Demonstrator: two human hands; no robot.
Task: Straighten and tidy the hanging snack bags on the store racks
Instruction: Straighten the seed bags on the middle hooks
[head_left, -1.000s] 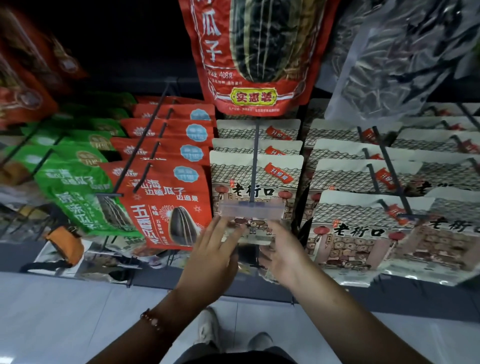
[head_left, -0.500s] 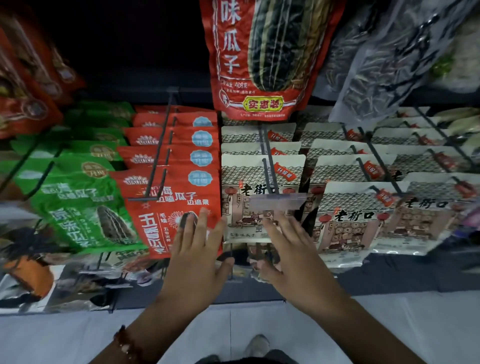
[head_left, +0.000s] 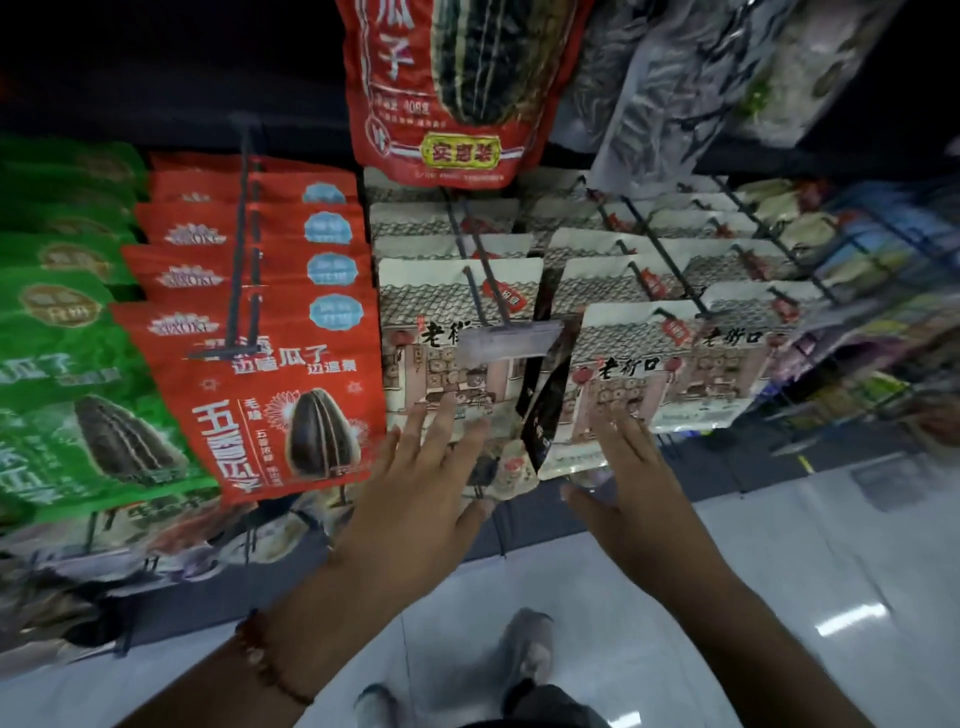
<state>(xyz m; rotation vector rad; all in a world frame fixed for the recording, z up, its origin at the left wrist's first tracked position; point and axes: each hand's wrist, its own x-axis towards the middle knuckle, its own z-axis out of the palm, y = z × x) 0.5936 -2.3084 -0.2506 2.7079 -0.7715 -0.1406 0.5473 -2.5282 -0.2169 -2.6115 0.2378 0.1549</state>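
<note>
Cream snack bags printed with an old street scene hang in rows on black pegs. My left hand (head_left: 421, 478) lies flat with spread fingers against the bottom of the front cream bag (head_left: 441, 332) on the middle peg. My right hand (head_left: 631, 483) is spread open at the lower edge of the neighbouring cream bag (head_left: 634, 374), which tilts slightly. A dark bag (head_left: 540, 410) shows edge-on in the gap between the two. A clear price tag holder (head_left: 506, 340) sits at the end of the middle peg.
Red sunflower-seed bags (head_left: 280, 395) hang to the left, green ones (head_left: 67, 374) further left. A large red bag (head_left: 447, 88) and clear seed bags (head_left: 691, 88) hang above. More cream bags (head_left: 727, 358) continue right. Pale tiled floor (head_left: 779, 571) and my shoes lie below.
Both hands have shifted right and opened wider. The right hand left the middle bag for the neighbouring bag; the left now presses the middle bag. The view swung right.
</note>
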